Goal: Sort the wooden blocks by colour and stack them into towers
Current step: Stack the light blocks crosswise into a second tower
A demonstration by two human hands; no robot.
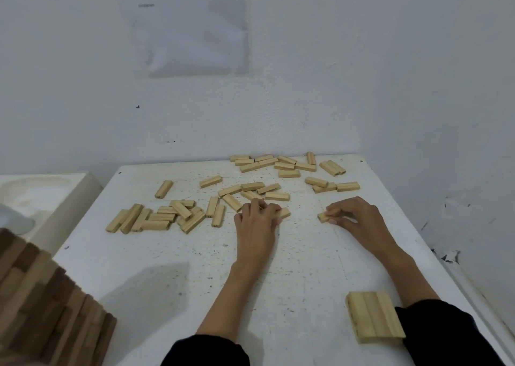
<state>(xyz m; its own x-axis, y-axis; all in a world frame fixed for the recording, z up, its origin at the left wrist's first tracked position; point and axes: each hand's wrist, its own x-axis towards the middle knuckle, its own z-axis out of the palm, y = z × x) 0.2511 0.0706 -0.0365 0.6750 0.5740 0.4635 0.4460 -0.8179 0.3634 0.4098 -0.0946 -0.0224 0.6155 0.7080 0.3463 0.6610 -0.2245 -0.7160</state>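
White wall and a white, speckled table [172,268] make up the work area. My left hand [256,223] lies palm down near the table's centre, fingers curled over the first pale block [283,213], which lies flat with its right end showing past my fingertips. My right hand [355,216] works apart from it, to the right, with thumb and fingers pinching the second pale block [323,217] by one end. I cannot tell whether that block touches the surface. Loose pale blocks [252,187] lie scattered just beyond the left hand. A denser heap [161,216] lies to its left, with some pieces overlapping, and a further group [278,163] lies along the far edge by the wall. Near my right forearm, three pale blocks form a flat row [373,317], side by side and touching, and my black sleeve [446,337] covers one corner of it. At lower left stands a blurred stack [47,296] of brown and pale blocks. A white moulded tray [55,195] sits beside the table's left edge. A printed sheet [189,25] hangs on the wall, its text too blurred to read.
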